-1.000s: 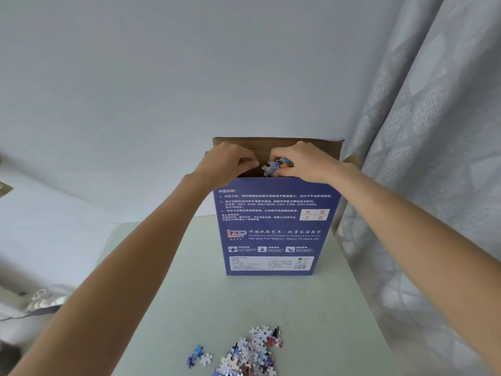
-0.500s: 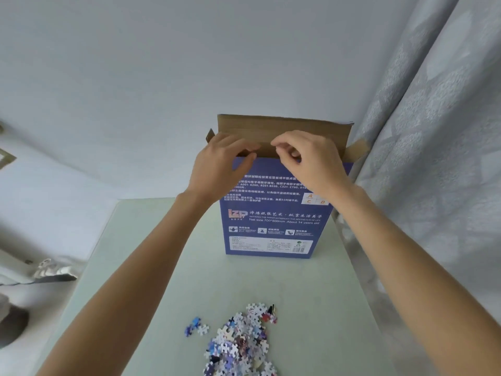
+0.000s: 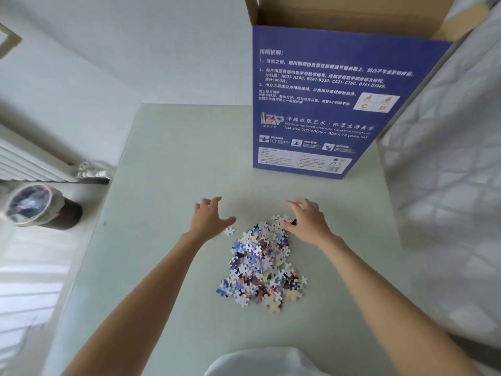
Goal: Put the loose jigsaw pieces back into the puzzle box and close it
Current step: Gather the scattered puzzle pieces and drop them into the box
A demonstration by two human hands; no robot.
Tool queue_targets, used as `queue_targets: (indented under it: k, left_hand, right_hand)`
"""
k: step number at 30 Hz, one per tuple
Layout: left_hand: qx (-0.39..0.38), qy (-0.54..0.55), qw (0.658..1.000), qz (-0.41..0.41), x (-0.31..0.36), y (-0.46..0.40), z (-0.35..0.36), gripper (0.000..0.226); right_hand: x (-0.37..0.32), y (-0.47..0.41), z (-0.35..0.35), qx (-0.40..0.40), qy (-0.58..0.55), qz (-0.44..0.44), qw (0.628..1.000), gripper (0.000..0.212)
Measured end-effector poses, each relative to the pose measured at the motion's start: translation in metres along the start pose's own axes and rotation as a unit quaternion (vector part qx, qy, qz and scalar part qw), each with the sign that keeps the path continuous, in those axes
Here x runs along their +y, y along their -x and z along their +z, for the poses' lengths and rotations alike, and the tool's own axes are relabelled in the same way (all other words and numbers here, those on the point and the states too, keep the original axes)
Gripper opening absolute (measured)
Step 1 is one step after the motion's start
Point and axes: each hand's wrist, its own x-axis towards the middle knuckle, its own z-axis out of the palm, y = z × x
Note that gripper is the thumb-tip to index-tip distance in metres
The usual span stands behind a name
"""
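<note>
Since both hands were up at the box mouth a second ago, another scoop is judged begun: left hand (image 3: 208, 217) and right hand (image 3: 307, 219) are now lowered, fingers spread and empty, flanking the jigsaw pile (image 3: 261, 263) on the table (image 3: 168, 164). Puzzle box (image 3: 325, 104) is left standing open behind; many pieces remain.

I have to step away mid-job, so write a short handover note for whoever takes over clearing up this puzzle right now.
Left hand: open, fingers spread, at the far left edge of the pile, holding nothing.
Right hand: open, fingers loosely curved over the pile's far right edge, nothing gripped that shows.
Loose jigsaw pieces: a heap on the table, with one stray piece beside the left thumb.
Puzzle box: upright at the table's far right, top flaps open.
Done: nothing that can be confirmed; the box's inside is hidden.
Left: scoop the heap and the stray into the box, then close the flaps.
</note>
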Motion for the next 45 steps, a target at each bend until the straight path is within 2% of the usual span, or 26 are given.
queue_targets:
  k: [3,7,10,13,18,23,30,35,40,45]
  left_hand:
    - [-0.069,-0.001,0.998,0.000,-0.007,0.008,0.025,0.089]
    - [-0.120,-0.004,0.991,0.060,0.002,0.020,0.051,0.103]
    - [-0.129,-0.025,0.986,0.103,0.014,0.026,0.063,0.106]
    - [-0.112,-0.026,0.987,0.112,0.019,0.026,0.070,0.102]
    - [-0.105,0.002,0.988,0.116,0.016,0.022,0.068,0.083]
    - [-0.100,0.001,0.985,0.141,0.011,0.024,0.068,0.061]
    - [-0.087,0.033,0.984,0.150,0.007,0.027,0.066,0.055]
    - [-0.068,0.047,0.987,0.140,0.009,0.026,0.062,0.045]
    - [-0.056,0.081,0.990,0.104,0.006,0.025,0.060,0.031]
    - [-0.032,0.112,0.990,0.083,0.002,0.026,0.057,0.026]
  right_hand:
    - [-0.006,0.005,0.026,-0.046,-0.009,0.050,0.998,0.088]
    - [-0.022,0.018,0.050,-0.065,0.008,0.005,0.998,0.114]
    - [-0.031,0.023,0.061,-0.055,-0.003,-0.011,0.998,0.120]
    - [-0.034,0.025,0.064,-0.052,-0.033,0.000,0.998,0.107]
    - [-0.031,0.028,0.059,-0.044,-0.091,0.006,0.995,0.074]
    - [-0.031,0.033,0.059,-0.047,-0.131,-0.006,0.990,0.065]
    - [-0.026,0.034,0.049,-0.007,-0.165,-0.010,0.986,0.048]
    - [-0.021,0.034,0.041,-0.008,-0.139,-0.006,0.990,0.049]
    - [-0.015,0.034,0.040,0.026,-0.106,-0.011,0.994,0.034]
    - [-0.013,0.038,0.041,0.046,-0.134,-0.021,0.990,0.027]
